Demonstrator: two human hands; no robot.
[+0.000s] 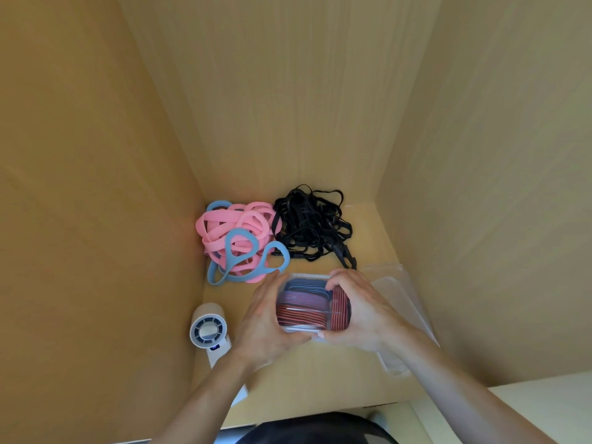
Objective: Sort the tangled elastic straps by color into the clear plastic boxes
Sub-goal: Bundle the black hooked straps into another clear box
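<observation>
We grip the clear box [301, 330] at both ends, left hand [266, 322] and right hand [362, 312] curled round its walls, probably to steady it while the striped straps [302, 310] settle inside. The pink-and-blue tangle [237, 238] and black tangle [312, 225] lie just behind, unsorted.

1 wide-angle camera rides on my head, facing forward and steeply down into a carton [96, 187]. It sits close: my left hand [266, 318] and right hand [362, 312] lie near, low centre.
</observation>
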